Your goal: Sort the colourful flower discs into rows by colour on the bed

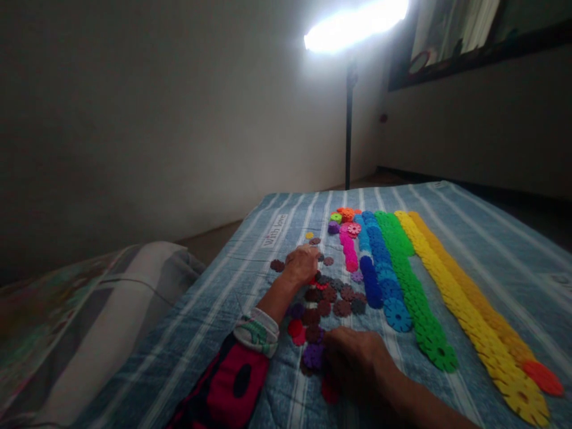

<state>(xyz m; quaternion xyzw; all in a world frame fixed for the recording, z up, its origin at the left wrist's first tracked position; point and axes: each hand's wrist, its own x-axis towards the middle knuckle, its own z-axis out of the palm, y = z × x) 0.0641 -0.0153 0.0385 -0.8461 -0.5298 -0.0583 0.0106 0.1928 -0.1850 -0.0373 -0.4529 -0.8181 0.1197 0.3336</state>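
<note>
Flat notched discs lie on a blue striped cloth (210, 322). My left hand (302, 264) reaches over the far part of a loose pile of brown discs (342, 307); its fingertips are too unclear to show what they touch. Nearer to me, my right hand (353, 357) is curled down beside purple discs (313, 356), its fingers mostly hidden underneath. A dark red disc (329, 390) shows just below it. Bright red discs (296, 331) rest to the left of the purple ones.
Overlapping rows of blue (379, 262), green (415, 310), yellow (469, 322) and orange-yellow discs run along the right. A short pink row (348, 253) lies further left. A lit lamp (357, 27) stands behind, and a folded blanket (120, 316) is at left.
</note>
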